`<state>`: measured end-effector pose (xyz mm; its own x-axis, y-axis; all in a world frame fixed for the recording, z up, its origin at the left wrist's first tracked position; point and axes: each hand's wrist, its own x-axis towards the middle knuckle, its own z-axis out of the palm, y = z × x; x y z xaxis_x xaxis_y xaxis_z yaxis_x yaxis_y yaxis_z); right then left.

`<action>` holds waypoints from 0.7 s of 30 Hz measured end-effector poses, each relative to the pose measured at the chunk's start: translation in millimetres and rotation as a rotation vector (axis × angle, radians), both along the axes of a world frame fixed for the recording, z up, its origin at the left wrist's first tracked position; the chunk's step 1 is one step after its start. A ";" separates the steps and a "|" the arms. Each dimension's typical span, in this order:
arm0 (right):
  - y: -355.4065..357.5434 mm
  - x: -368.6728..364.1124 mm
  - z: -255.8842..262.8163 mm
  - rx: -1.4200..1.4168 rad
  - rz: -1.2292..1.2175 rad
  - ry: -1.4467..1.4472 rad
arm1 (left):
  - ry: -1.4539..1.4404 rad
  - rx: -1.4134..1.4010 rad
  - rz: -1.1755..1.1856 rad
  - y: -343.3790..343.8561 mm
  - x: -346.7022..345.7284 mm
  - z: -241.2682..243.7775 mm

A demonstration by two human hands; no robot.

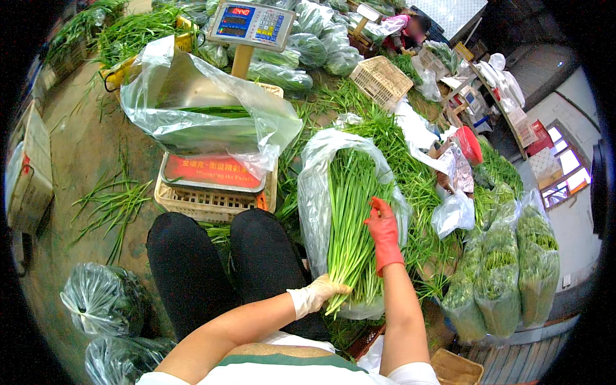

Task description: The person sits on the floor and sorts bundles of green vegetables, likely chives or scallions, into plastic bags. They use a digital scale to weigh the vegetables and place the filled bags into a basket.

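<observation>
My left hand (315, 293), in a cream glove, grips the pale stem ends of a large bunch of long greens (353, 207) that look like garlic chives. The bunch lies in an open clear plastic bag (313, 192), leaf tips pointing away from me. My right hand (385, 228), in a red rubber glove, is at the right side of the bunch with fingers half curled and apart. To the left, another open plastic bag (207, 130) holding greens rests on a digital platform scale (211, 173), whose display (252, 24) is lit.
A beige plastic crate (211, 204) stands under the scale. Loose greens (423, 231) spread to the right, with several filled bags (495, 279) upright beyond. Filled bags (101, 298) lie at lower left. A person (409, 31) works at the back beside a tilted crate (382, 82).
</observation>
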<state>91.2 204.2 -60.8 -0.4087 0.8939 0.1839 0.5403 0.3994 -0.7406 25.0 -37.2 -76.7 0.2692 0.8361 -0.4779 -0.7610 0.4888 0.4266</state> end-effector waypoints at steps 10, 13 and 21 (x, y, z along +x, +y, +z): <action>-10.0 -29.1 25.2 -0.142 -0.136 -0.732 | -0.006 0.074 -0.042 -2.7 -1.2 -6.4; -2.7 -22.5 33.0 -0.326 -0.168 -0.429 | 0.011 0.068 -0.022 0.5 -2.8 -2.6; 13.9 -8.7 77.9 0.220 -0.260 -0.649 | 0.024 -0.007 -0.033 -0.8 -5.0 4.4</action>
<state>82.5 218.1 17.1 -0.2763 0.9471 0.1634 0.9405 0.3015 -0.1569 20.0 -38.0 -72.3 0.2853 0.8237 -0.4901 -0.7341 0.5165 0.4407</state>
